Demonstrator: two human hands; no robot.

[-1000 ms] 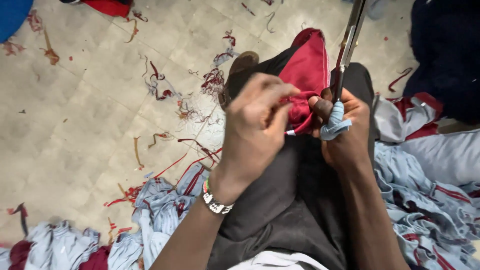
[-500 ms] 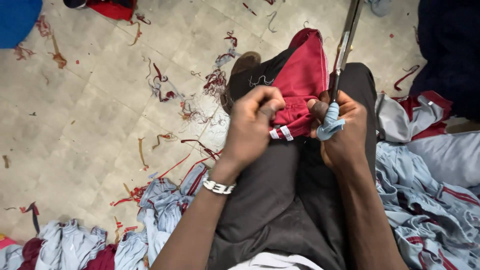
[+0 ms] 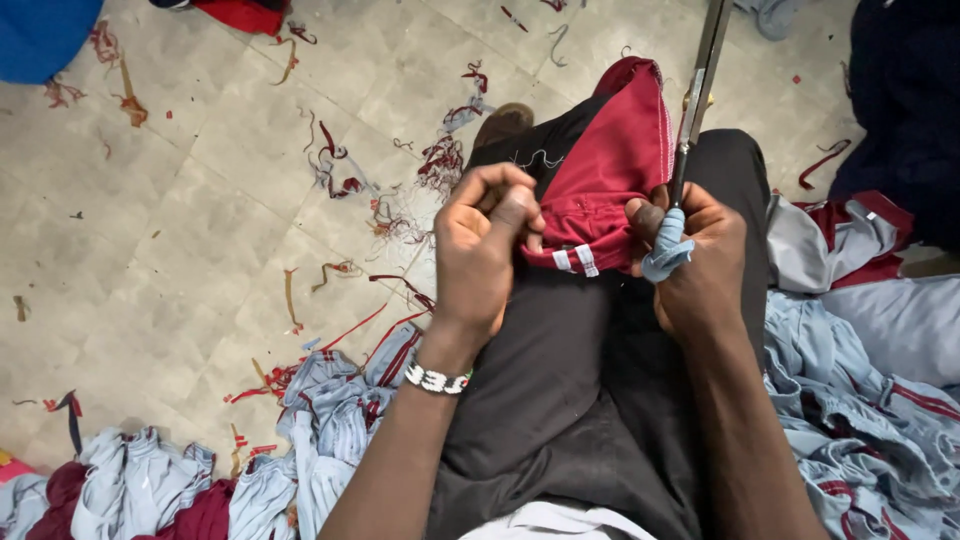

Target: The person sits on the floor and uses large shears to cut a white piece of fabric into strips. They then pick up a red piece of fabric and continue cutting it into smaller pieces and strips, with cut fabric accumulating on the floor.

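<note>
Both hands are pinching a red cloth (image 3: 612, 185) lying on the lap, the left hand (image 3: 485, 245) gripping its hem while the right hand (image 3: 700, 265) is clutching scissors (image 3: 698, 90) just beside that thumb, so a slip is risking a nick.

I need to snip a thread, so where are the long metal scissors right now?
In the head view, the long metal scissors stand upright in the right hand, just right of the maroon fabric piece on the lap.
</note>
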